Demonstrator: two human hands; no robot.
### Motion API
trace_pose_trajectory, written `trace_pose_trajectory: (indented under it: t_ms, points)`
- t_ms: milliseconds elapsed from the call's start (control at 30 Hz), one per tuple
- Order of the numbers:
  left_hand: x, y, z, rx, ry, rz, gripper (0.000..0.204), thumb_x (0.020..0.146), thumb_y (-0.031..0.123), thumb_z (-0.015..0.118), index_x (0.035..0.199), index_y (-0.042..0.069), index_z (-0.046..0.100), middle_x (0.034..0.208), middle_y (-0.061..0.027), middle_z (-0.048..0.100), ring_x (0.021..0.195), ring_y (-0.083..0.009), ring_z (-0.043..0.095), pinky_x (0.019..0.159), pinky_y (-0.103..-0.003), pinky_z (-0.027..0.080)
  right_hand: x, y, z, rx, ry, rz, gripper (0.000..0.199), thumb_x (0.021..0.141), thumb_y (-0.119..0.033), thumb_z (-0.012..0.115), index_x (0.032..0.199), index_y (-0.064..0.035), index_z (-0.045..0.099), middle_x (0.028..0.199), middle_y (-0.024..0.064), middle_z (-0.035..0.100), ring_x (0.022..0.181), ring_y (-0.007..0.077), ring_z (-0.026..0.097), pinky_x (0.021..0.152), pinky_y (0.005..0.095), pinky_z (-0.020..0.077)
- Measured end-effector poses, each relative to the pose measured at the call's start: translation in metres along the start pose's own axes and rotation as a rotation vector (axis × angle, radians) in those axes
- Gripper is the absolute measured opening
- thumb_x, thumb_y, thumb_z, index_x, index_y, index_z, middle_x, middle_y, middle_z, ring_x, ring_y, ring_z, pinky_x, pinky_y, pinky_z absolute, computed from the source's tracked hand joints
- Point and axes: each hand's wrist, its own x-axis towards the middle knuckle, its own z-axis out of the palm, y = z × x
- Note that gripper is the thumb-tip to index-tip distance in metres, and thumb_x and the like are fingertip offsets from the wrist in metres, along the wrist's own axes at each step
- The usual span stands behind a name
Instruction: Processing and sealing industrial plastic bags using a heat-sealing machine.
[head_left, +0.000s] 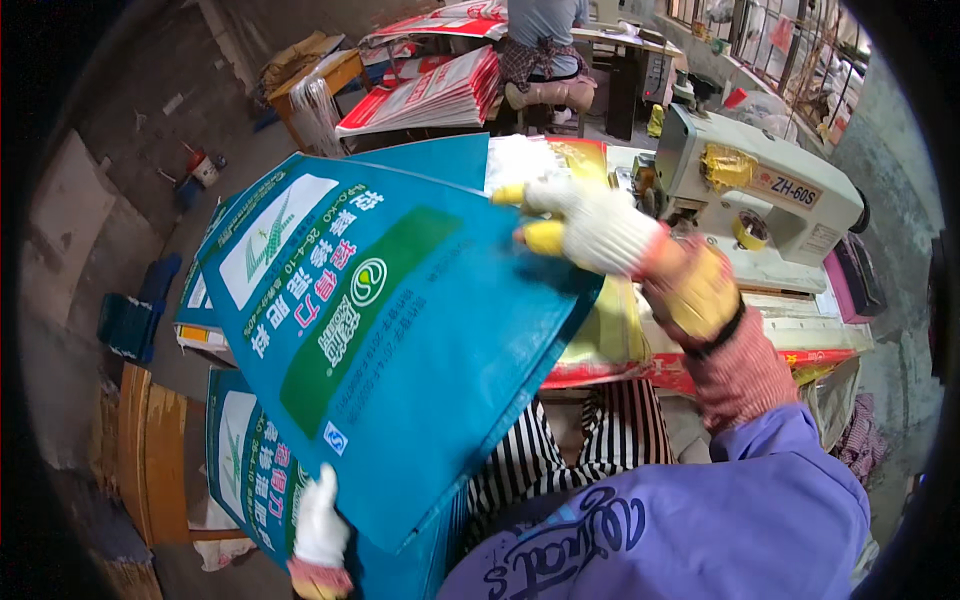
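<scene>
The large teal printed sack slants across the person's front, so it could well slip toward the striped trousers if neither hand has a firm hold; the cause would be the slope plus a loose grip at its upper right corner. Its lower left part overlaps another teal sack, which might be dragged along should the two cling or both be caught in one grasp (thick gloves probably dull the feel for a second layer). The right hand is also near the sewing machine on the worktop, so a wide swing could knock it. The sack's upper right part lies beneath and just beside the right fingers, whose yellow tips are spread apart, the forefinger near the top edge; whether they touch the sheet is unclear. The left hand is at the lower left edge, thumb up; whether its fingers pinch anything, I cannot tell.
</scene>
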Motion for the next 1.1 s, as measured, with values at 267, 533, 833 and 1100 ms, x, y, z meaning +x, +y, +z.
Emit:
trace_pose_trajectory:
  t_ms: [267,533,833,1100]
  points:
    - [0.037,-0.051,0.013,-0.615,0.352,-0.586,0.026,0.084,0.022,0.057,0.072,0.000,0.055,0.064,-0.0053,0.054,0.062,-0.0110,0.048,0.056,-0.030,0.039,-0.032,0.041,0.087,-0.263,-0.220,0.280,0.037,0.079,-0.021,0.054,0.116,-0.0156,0.056,0.087,0.0167,0.064,0.081,0.0319,0.063,0.072,0.0410,0.0495]
    - [-0.061,0.005,-0.035,-0.699,0.647,-0.746,0.022,0.084,0.019,0.055,0.087,-0.003,0.059,0.076,-0.0053,0.060,0.068,-0.0101,0.053,0.061,-0.026,0.042,-0.007,0.020,0.188,0.406,-0.144,0.401,0.026,0.089,-0.028,0.051,0.104,-0.0098,0.063,0.077,0.0092,0.063,0.063,0.0195,0.055,0.062,0.0327,0.0452]
    - [-0.220,0.011,0.049,-0.785,0.837,-1.112,0.012,0.088,0.016,0.050,0.089,0.004,0.052,0.079,0.0004,0.052,0.071,-0.0074,0.049,0.068,-0.022,0.043,-0.018,-0.109,0.252,-0.383,-0.395,-0.220,0.023,0.091,-0.018,0.038,0.097,-0.0066,0.058,0.091,0.0142,0.058,0.076,0.0279,0.062,0.061,0.0391,0.0501]
    - [-0.163,0.013,0.077,-0.834,0.771,-0.972,0.043,0.092,0.043,0.043,0.098,0.001,0.052,0.090,-0.0060,0.058,0.078,-0.0119,0.054,0.068,-0.028,0.046,-0.027,-0.024,0.357,-0.392,0.033,-0.011,0.033,0.093,-0.028,0.033,0.101,-0.0053,0.056,0.091,0.0184,0.057,0.078,0.0281,0.058,0.070,0.0355,0.0491]
